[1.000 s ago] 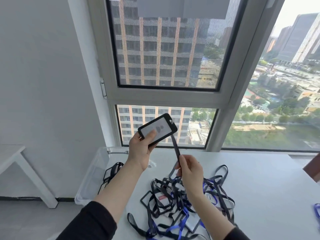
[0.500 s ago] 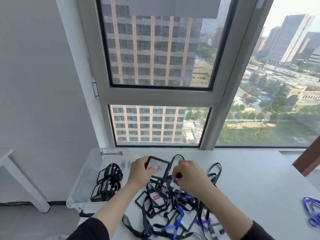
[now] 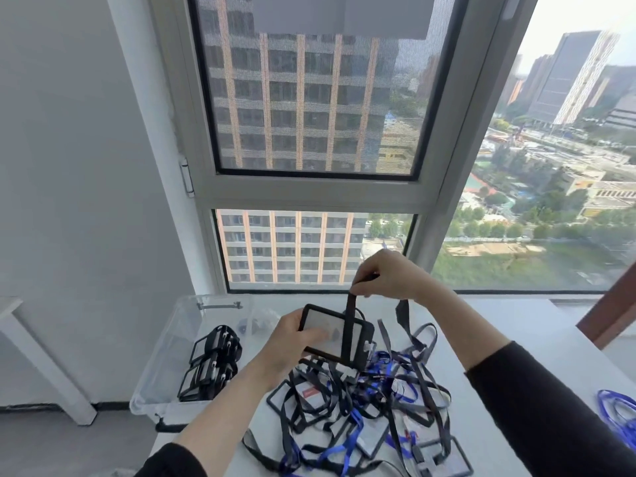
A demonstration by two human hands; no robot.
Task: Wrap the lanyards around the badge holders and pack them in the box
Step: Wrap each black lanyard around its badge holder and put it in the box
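The left hand grips a holder above the counter. The right hand pinches its strap, pulled up across the holder's face. A tangled pile lies just beneath. The clear box at the counter's left edge holds wrapped bundles. A blue lanyard lies far right.

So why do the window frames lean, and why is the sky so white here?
Head view: the wide-angle lens tilts the window frame outward. The sky, top right, is blown out to white. The left hand and badge holder look slightly soft, and their edges are not crisp.
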